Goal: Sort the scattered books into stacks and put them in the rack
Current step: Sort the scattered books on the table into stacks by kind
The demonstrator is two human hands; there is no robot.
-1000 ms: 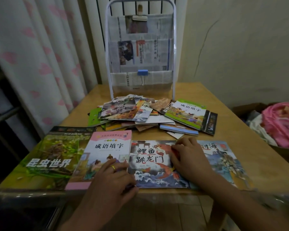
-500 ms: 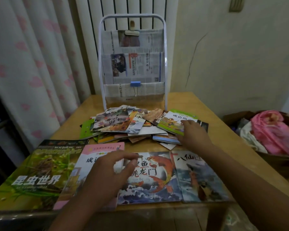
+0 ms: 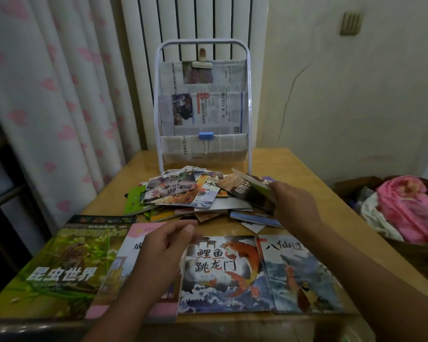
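Observation:
Several books lie scattered in a pile (image 3: 183,193) mid-table, in front of a white wire rack (image 3: 202,104) lined with newspaper. Along the near edge lies a row: a green insect book (image 3: 59,262), a pink book (image 3: 124,287), a carp book (image 3: 223,270) and a sea-scene book (image 3: 299,272). My right hand (image 3: 294,206) grips a green-edged book (image 3: 250,191) at the pile's right side, tilted up off the pile. My left hand (image 3: 161,253) hovers over the pink book with fingers loosely curled, holding nothing.
The wooden table (image 3: 294,169) stands against a radiator and wall. A heart-print curtain (image 3: 59,107) hangs at the left. A cardboard box with pink cloth (image 3: 410,208) sits to the right of the table.
My right hand went from the carp book to the pile and has lifted the green-edged book's edge. My left hand rose off the pink book. The camera tilted up.

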